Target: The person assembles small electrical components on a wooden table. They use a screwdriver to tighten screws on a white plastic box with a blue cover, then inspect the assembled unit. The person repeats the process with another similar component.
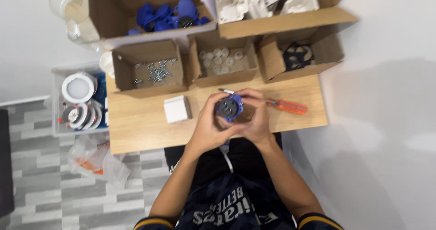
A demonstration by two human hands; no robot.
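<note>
On desk: both hands [234,118] grip blue part [229,107] | boxes: screws [156,71], white caps [220,59]

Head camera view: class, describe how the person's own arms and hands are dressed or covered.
Both hands, left hand and right hand, are bare: no gloves visible. Forearms are uncovered. Short dark sleeves end near the elbows with yellow-striped cuffs, part of a dark lettered shirt.
</note>
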